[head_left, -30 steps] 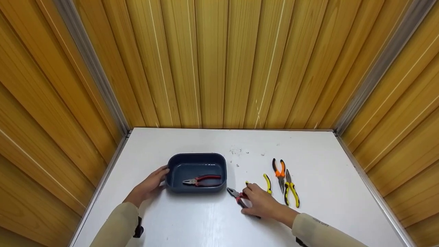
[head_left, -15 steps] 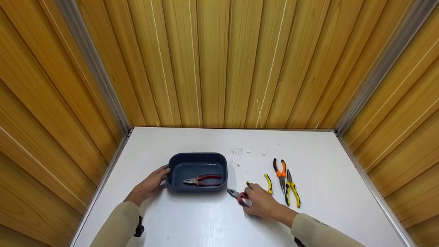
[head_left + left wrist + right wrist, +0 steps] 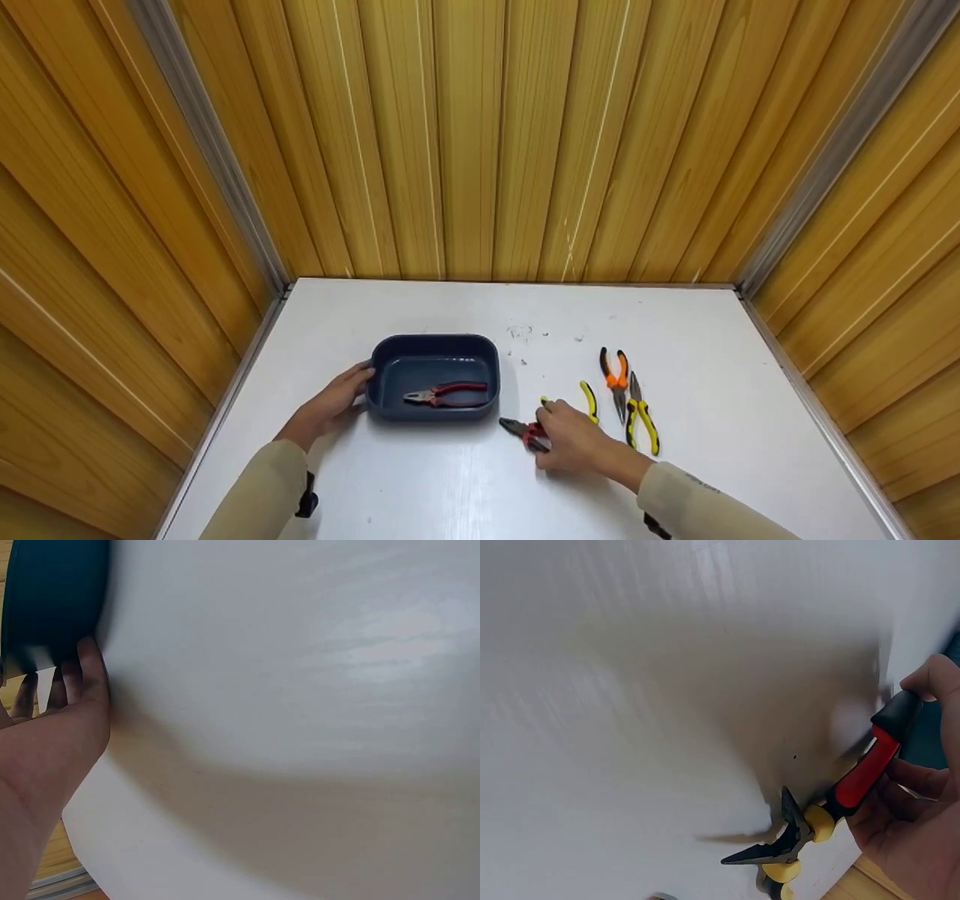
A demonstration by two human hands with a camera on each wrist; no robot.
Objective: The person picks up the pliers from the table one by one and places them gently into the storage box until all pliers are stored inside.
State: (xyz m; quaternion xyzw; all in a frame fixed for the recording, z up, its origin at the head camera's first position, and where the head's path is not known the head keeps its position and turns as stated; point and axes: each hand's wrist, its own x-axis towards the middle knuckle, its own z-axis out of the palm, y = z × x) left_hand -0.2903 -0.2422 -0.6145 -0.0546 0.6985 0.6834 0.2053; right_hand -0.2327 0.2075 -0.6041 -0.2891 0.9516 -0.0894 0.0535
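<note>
My left hand (image 3: 332,405) rests its fingers against the outer left wall of a dark blue rectangular box (image 3: 373,394); in the left wrist view the fingers (image 3: 91,671) touch its side. Inside that box lies a pair of red-handled combination pliers (image 3: 442,392). To its right, my right hand (image 3: 571,442) grips a second pair of pliers with red and black handles (image 3: 534,435), jaws toward the box. The right wrist view has the thumb at the end of one handle (image 3: 866,772). Yellow-handled pliers (image 3: 589,401) lie partly hidden behind this hand, their jaws [apart] on the table.
Orange-handled long-nose pliers (image 3: 616,379) and yellow-and-black long-nose pliers (image 3: 636,416) lie side by side on the white table (image 3: 720,360), right of my right hand. Wood-patterned walls (image 3: 465,150) enclose the table at the back and both sides.
The red-and-black pliers in my right hand have turned slightly, and their lower handle has drawn in under the hand. The left hand and the box stay in place.
</note>
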